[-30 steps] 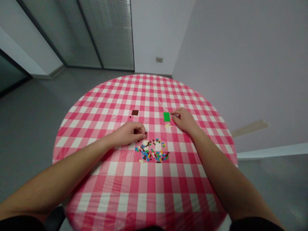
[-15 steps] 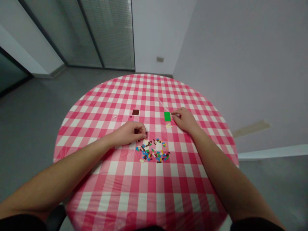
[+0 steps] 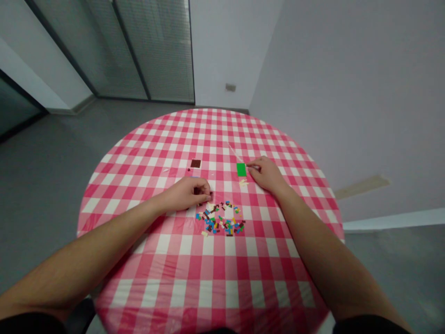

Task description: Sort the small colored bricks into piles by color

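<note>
Office-like room: glass partition (image 3: 107, 60) with blinds (image 3: 162, 60), plain pale walls (image 3: 347, 93), grey floor (image 3: 48, 171).

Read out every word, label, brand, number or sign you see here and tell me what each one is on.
No text can be read anywhere in this view.
Small colored pieces, green plate and brown square: too small to tell if anything is marked on them.
Wall fitting: too blurred to make out any marking.

- left arm (image 3: 114, 235) slants in from lower left, left hand (image 3: 191, 191) curled, kinda pinchy
- right arm (image 3: 316, 232) stretched a bit further out, right hand (image 3: 266, 173) turned inward, fingers (image 3: 255, 163) pointing left
</note>
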`<action>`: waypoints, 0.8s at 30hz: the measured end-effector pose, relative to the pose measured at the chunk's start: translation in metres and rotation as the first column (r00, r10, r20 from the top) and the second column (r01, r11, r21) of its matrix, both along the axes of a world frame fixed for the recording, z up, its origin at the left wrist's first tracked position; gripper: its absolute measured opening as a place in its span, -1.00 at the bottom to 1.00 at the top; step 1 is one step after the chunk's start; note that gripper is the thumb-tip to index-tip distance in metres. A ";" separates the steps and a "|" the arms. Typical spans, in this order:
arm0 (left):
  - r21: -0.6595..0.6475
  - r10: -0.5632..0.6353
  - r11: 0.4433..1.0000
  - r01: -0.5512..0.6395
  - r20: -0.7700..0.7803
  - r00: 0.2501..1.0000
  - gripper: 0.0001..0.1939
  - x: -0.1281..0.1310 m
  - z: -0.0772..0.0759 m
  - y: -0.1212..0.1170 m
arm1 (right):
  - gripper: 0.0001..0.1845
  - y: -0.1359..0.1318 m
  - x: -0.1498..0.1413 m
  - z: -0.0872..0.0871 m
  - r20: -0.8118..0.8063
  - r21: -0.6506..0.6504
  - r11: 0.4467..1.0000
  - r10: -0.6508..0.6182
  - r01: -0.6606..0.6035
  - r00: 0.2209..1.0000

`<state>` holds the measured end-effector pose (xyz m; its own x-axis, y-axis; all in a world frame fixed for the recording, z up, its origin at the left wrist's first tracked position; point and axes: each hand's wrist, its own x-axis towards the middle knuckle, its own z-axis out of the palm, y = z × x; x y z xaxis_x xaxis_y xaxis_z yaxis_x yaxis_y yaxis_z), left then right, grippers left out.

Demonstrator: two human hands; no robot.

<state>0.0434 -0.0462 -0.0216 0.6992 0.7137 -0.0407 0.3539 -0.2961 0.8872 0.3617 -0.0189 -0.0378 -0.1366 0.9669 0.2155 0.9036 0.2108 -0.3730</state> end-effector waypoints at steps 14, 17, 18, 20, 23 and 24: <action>-0.009 -0.003 1.000 0.003 0.006 1.000 -0.85 0.000 0.001 0.000 | -0.66 -0.002 -0.002 0.004 -0.001 0.007 1.000 0.008 -0.008 1.000; -0.005 -0.005 1.000 0.005 0.009 1.000 -0.85 0.000 0.000 0.000 | -0.64 -0.001 -0.003 0.005 -0.015 0.002 1.000 0.003 -0.003 1.000; -0.007 -0.005 1.000 0.005 0.012 1.000 -0.85 0.000 0.001 0.000 | -0.64 -0.001 -0.003 0.005 -0.019 0.002 1.000 0.003 -0.003 1.000; -0.016 0.002 1.000 -0.002 0.020 1.000 -0.85 0.000 0.001 -0.001 | -0.63 -0.001 -0.002 0.004 -0.031 0.006 1.000 -0.001 0.001 1.000; -0.041 0.019 0.999 -0.017 0.037 0.999 -0.88 0.001 0.003 -0.002 | -0.61 -0.001 -0.003 0.004 -0.040 0.013 1.000 -0.015 0.015 0.999; -0.049 0.024 0.999 -0.022 0.043 0.999 -0.89 0.002 0.003 -0.002 | -0.62 -0.001 -0.003 0.004 -0.040 0.016 1.000 -0.020 0.021 0.999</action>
<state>0.0450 -0.0480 -0.0187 0.6848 0.7273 -0.0457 0.3207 -0.2445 0.9151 0.3590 -0.0200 -0.0341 -0.1079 0.9656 0.2366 0.8924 0.1989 -0.4051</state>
